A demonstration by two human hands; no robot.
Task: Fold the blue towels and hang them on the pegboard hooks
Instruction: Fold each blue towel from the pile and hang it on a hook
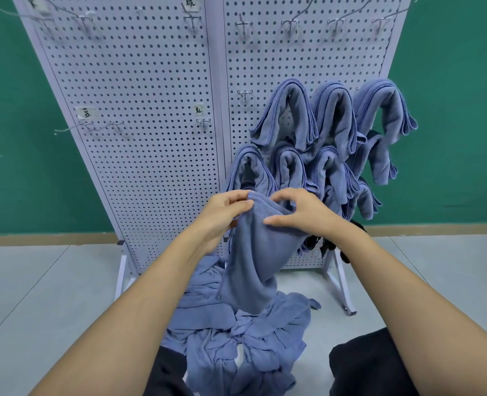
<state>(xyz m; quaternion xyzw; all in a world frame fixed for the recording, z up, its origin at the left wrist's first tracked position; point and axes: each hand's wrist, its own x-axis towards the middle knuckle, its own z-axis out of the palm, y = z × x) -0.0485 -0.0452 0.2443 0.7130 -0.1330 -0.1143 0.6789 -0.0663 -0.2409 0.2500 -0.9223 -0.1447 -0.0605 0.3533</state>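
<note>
Green wall (22,138) backs a white perforated metal pegboard (150,138) with small handwritten labels (86,112), too blurred to read. Folded terry towels (333,115) drape its right-hand hooks. Left hand (222,212) and right hand (302,212) both pinch the top of a blue towel (253,252) hanging above a crumpled pile (250,338) on the grey floor (50,295).

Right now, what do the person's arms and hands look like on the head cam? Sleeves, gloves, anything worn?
The left forearm and right forearm are bare to the frame edge, with no sleeves in view. The left hand and right hand have no gloves. I can see no rings, watch or wristband. Dark trousers show at the bottom edge.
</note>
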